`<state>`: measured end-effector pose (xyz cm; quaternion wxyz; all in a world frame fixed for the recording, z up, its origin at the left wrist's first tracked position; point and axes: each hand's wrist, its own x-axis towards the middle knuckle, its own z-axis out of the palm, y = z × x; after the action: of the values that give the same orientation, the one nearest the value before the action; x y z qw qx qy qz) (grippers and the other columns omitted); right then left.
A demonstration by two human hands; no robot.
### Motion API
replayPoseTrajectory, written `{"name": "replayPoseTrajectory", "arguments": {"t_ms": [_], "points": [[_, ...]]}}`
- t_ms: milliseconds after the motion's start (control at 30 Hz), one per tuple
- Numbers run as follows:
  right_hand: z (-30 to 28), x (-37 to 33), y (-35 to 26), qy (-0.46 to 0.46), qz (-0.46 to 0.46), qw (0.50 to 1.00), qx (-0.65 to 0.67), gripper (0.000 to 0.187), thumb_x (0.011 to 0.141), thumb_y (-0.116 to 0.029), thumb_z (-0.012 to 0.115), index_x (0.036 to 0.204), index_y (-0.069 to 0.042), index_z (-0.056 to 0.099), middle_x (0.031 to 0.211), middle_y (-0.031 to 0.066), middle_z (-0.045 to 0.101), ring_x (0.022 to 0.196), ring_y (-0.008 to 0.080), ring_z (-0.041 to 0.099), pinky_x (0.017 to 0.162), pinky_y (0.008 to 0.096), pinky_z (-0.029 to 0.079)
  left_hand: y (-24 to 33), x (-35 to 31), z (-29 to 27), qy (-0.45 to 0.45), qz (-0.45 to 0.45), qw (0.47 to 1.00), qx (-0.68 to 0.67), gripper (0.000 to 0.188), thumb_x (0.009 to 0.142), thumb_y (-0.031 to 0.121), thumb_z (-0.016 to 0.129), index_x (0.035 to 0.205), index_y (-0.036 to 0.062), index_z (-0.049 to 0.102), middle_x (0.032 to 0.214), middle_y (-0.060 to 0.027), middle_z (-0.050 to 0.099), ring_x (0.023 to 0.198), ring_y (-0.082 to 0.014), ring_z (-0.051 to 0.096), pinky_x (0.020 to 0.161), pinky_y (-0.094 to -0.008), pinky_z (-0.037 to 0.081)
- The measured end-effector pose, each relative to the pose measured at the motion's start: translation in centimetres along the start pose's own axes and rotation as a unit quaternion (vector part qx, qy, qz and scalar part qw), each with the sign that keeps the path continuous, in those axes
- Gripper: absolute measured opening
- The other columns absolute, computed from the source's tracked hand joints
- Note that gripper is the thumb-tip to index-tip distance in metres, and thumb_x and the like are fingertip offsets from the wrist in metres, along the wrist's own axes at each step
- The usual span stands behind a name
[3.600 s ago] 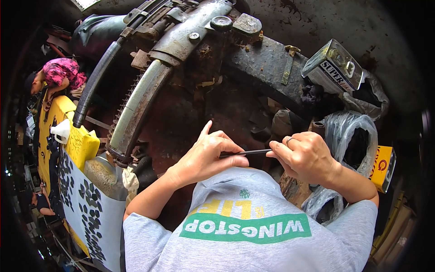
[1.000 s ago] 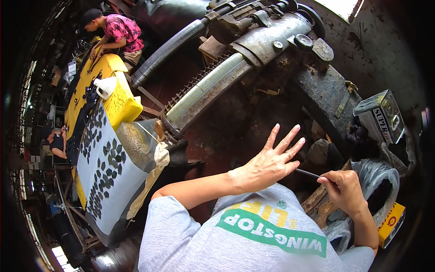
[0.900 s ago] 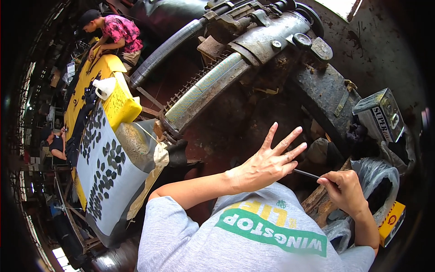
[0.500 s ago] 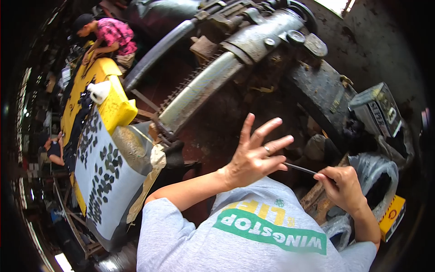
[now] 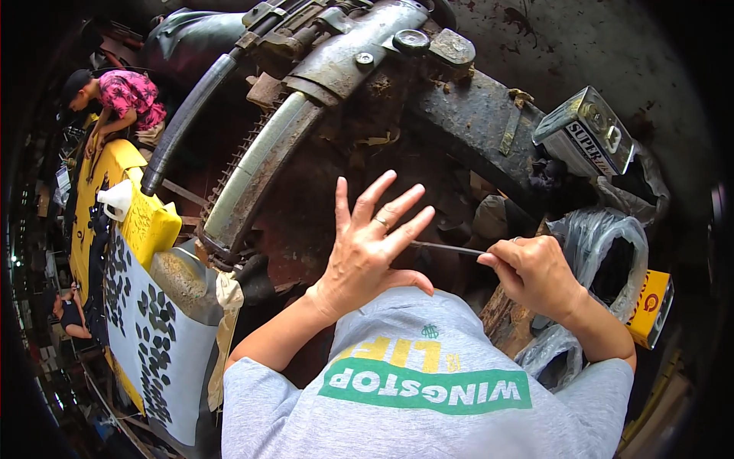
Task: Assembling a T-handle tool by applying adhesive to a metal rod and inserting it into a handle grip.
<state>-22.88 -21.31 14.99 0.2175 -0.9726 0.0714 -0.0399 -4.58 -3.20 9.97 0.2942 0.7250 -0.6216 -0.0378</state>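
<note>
In front of my chest, my right hand [image 5: 535,274] pinches the end of a thin grey rod-like strip [image 5: 453,248] between thumb and fingers. The strip runs leftward from there, and its far end disappears behind my left hand [image 5: 367,249]. That left hand is open, back toward me, its fingers spread and a ring on one of them. Whether its palm touches the strip cannot be seen. Beyond both hands stands a large machine with a curved metal arm [image 5: 256,164].
At left, a table's pale sheet [image 5: 187,382] bears many small dark pieces. A yellow container [image 5: 153,226] and white jug [image 5: 116,200] stand behind it, near a person in pink [image 5: 130,96]. On the right are a metal can [image 5: 585,134], plastic bags [image 5: 604,237] and a yellow box [image 5: 650,310].
My view has swung right, so the surroundings sit farther left. My left hand has turned, fingers now pointing more upward and thumb out to the side. My right hand still grips the strip.
</note>
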Motion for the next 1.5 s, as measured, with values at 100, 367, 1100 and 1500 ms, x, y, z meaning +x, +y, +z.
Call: {"name": "replayPoseTrajectory", "arguments": {"t_ms": [100,367,1100,1500], "points": [[0.0,0.1,-0.4,-0.011,0.003,1.0,0.029,0.026,0.089,-0.02,0.065,0.07,-0.003,0.058,0.06,0.0144,0.061,0.056,0.0317,0.063,0.051,0.0403,0.048,0.4,0.8,1.4,-0.009,0.063,0.998,0.026,0.06,0.075,0.046,0.069,0.127,0.0174,0.061,0.14,-0.0026,0.051,0.139,-0.0299,0.032,0.112,-0.0652,-0.003],[-0.4,-0.6,-0.8,-0.065,0.057,0.994,0.07,0.026,0.089,-0.02,0.065,0.071,-0.002,0.06,0.058,0.017,0.059,0.057,0.034,0.063,0.051,0.0419,0.048,0.0,0.0,1.3,-0.064,0.137,0.982,0.115,0.023,0.08,0.025,0.07,0.097,0.0101,0.072,0.122,0.0027,0.063,0.14,-0.0234,0.035,0.11,-0.0696,-0.01],[-3.6,-1.5,-0.3,-0.057,0.056,0.995,0.059,0.03,0.087,-0.019,0.067,0.064,-0.001,0.057,0.052,0.0153,0.056,0.051,0.032,0.061,0.046,0.039,0.046,-1.1,-1.0,-3.2,-0.149,0.036,0.988,0.014,0.08,0.071,0.045,0.077,0.135,0.0049,0.05,0.15,-0.0083,0.039,0.143,-0.0307,0.027,0.112,-0.0635,-0.002],[-3.3,-0.2,-1.9,-0.074,0.021,0.994,0.078,0.025,0.087,-0.018,0.067,0.069,-0.002,0.057,0.055,0.0154,0.057,0.053,0.0336,0.061,0.048,0.0409,0.046,1.4,1.0,-0.1,-0.029,0.177,0.981,0.071,0.027,0.086,0.032,0.064,0.077,0.0078,0.056,0.076,-0.0024,0.054,0.115,-0.0219,0.054,0.11,-0.0723,0.0]]}}
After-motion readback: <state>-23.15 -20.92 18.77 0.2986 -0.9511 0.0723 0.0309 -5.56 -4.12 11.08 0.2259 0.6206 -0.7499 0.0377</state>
